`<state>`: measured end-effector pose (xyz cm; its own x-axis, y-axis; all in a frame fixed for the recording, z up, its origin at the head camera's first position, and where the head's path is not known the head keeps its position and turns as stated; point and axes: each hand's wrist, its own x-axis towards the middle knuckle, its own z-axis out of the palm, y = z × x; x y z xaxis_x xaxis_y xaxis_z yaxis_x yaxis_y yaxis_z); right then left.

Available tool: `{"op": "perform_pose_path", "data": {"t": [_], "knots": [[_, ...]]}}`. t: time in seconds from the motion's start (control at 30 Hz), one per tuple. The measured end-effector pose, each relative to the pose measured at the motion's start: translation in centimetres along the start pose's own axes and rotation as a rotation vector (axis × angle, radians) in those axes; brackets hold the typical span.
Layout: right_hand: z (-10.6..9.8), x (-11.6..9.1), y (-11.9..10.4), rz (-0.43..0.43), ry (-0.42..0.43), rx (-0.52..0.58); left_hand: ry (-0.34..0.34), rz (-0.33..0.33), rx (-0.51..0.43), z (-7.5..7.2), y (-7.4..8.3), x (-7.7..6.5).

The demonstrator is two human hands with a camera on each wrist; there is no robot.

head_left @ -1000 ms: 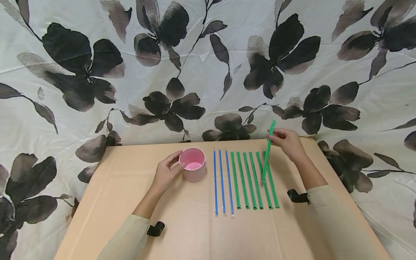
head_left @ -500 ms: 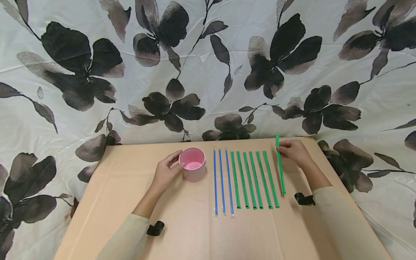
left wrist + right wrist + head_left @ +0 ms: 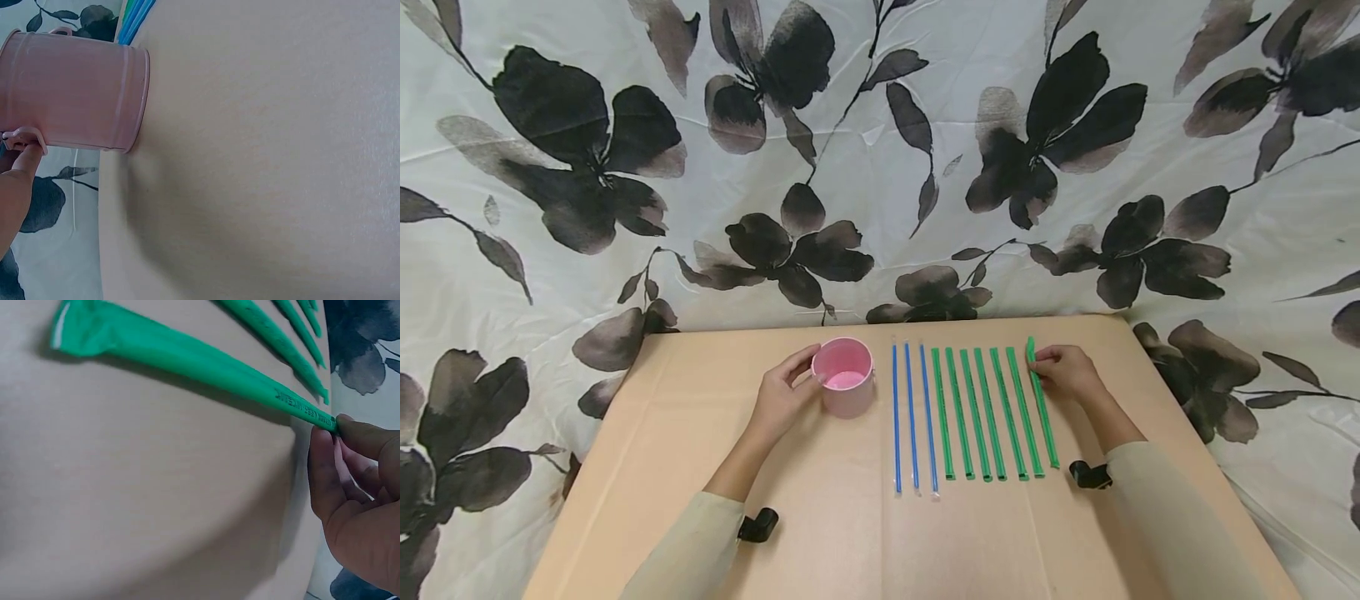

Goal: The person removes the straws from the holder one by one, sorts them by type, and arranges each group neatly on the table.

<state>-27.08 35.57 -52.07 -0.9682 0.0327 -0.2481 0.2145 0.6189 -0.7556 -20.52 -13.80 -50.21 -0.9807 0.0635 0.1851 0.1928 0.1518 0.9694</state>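
My right hand (image 3: pixel 1069 372) pinches the far end of a green paper-wrapped straw (image 3: pixel 1043 412) between thumb and fingers, at the right end of a row. In the right wrist view, printed letters show on the wrapper (image 3: pixel 200 365), and its near end is flattened with a white edge. Several like green straws (image 3: pixel 987 417) lie side by side to its left. Three thin blue straws (image 3: pixel 913 417) in clear sleeves continue the row leftward. My left hand (image 3: pixel 784 396) holds the side of a small pink bucket (image 3: pixel 848 398), fingers at its rim and handle lug.
The tan table (image 3: pixel 700 417) runs back to a floral cloth (image 3: pixel 880 167) hanging behind its far edge. The bucket stands upright just left of the blue straws. A black wrist camera (image 3: pixel 758 525) sticks out from the left sleeve, another (image 3: pixel 1090 475) from the right.
My right hand has brought the green straw right and down from above the row, then slightly left, lowering it beside the last green straw. The left hand and bucket have stayed put.
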Motion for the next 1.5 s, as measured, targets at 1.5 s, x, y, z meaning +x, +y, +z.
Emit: {"op": "perform_pose_path", "data": {"t": [1.5], "knots": [[1.0, -1.0, 0.8, -0.073, 0.09, -0.136, -0.005, 0.007, -0.015, -0.1, -0.3, 0.1]]}}
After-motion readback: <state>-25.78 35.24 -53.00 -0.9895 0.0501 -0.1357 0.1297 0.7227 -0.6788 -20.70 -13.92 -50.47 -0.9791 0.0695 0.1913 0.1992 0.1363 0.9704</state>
